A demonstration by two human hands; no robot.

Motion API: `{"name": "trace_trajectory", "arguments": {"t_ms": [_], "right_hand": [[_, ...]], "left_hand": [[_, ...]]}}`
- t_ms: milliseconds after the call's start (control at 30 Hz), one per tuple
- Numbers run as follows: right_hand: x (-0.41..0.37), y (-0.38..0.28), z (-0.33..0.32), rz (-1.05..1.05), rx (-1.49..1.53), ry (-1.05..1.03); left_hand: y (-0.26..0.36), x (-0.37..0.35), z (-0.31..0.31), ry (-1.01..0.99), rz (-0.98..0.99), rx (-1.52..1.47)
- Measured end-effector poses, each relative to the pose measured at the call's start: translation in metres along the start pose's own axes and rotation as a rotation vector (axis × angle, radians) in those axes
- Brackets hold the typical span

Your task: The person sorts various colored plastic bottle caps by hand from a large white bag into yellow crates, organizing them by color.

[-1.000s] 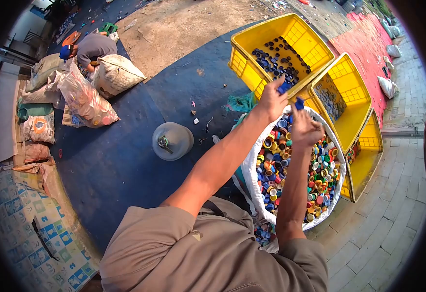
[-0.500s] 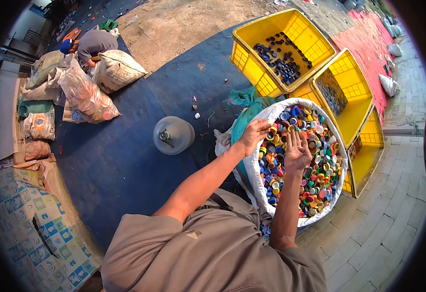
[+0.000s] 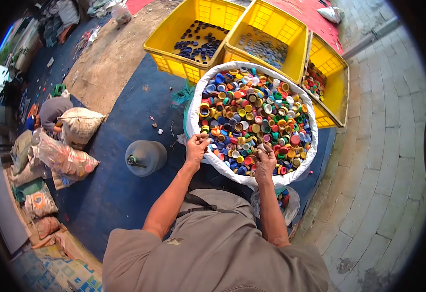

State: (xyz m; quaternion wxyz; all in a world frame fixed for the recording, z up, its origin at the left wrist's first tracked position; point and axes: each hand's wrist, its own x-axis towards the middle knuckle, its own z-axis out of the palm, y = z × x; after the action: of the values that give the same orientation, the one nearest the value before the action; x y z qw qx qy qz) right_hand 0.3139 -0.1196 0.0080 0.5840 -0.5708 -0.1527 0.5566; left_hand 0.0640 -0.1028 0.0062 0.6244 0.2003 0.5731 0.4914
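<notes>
A large sack with a rolled white rim (image 3: 313, 127) stands in front of me, full of mixed coloured bottle caps (image 3: 244, 117). My left hand (image 3: 197, 147) is at the near left part of the rim, its fingers pinched together; what they hold, if anything, is too small to name. Over the caps near the front rim is my right hand (image 3: 264, 161), fingers closed round something small that I cannot make out.
Three yellow crates (image 3: 176, 64) with caps in them stand behind the sack. A clear plastic jug (image 3: 147, 158) is on the blue sheet to the left. Beyond it, a person (image 3: 55, 111) bends among stuffed sacks (image 3: 79, 124). Paving (image 3: 369, 160) runs along the right.
The view has turned, so the sack and crates appear further left. My right hand has moved from open over the caps to closed near the front rim. My left hand has come lower along the rim.
</notes>
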Motion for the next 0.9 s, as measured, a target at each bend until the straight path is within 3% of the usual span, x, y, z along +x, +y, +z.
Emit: {"name": "trace_trajectory", "arguments": {"t_ms": [167, 267, 300, 367, 567, 900], "right_hand": [[-0.016, 0.005, -0.045, 0.039, -0.037, 0.069], [-0.019, 0.004, -0.062, 0.083, -0.033, 0.064], [-0.021, 0.002, -0.063, 0.083, -0.046, 0.068], [-0.023, -0.003, -0.062, 0.081, -0.077, 0.074], [-0.018, -0.012, -0.06, 0.054, -0.152, 0.037], [-0.023, -0.012, -0.04, 0.088, -0.183, 0.006]], "left_hand": [[-0.012, -0.004, 0.022, 0.042, 0.188, 0.362], [-0.015, -0.002, 0.032, 0.004, 0.353, 0.814], [-0.016, -0.001, 0.035, 0.009, 0.598, 1.04], [-0.018, 0.004, 0.041, -0.076, 0.637, 1.17], [-0.022, 0.022, 0.051, -0.12, 0.684, 1.368], [-0.024, 0.039, 0.047, -0.206, 0.735, 1.389]]}}
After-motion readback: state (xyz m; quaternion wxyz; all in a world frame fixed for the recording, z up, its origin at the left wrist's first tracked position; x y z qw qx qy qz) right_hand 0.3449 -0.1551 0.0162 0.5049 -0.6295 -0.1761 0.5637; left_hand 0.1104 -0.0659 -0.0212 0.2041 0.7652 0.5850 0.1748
